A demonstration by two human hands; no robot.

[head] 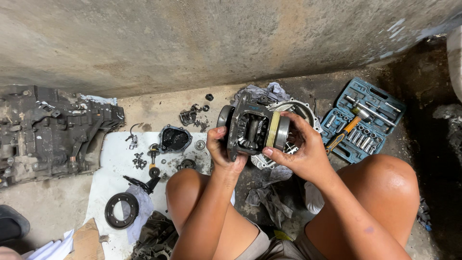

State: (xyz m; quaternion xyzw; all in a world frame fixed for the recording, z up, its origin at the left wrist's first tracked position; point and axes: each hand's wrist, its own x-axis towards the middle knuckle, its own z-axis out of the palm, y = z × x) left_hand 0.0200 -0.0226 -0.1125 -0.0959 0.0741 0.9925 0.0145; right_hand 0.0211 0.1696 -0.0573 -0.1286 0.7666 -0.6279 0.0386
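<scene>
Scene: A person squats on a grimy concrete floor (53, 202) at the foot of a bare wall (216, 38), both knees in view, gearbox parts spread around.
Held part: A greasy differential case (252, 129), bevel gears showing through its window, is lifted clear of the floor between the knees, above a round metal housing (303, 110) that lies on grey rags (267, 197).
Left hand: The left hand (222, 153) is wrapped around the flanged end of the case from below, thumb up along the flange, fingers closed on it.
Right hand: The right hand (302, 147) grips the other end, fingers curled over the bearing and the pale ring beside it.
White sheet: A white sheet (113, 163) covers the floor left of the knees; near its far edge sits a dark bowl-shaped cover (175, 138), with small bolts (139, 161) scattered at its middle.
Ring gear: 1 toothed ring gear (121, 210) rests at the sheet's near-left corner.
Left edge: A large dirty transmission casing (48, 132) lies on the floor beside the sheet.
Right side: An open blue socket set case (365, 120) lies on the floor by the wall, an orange-handled tool (342, 135) across it.
</scene>
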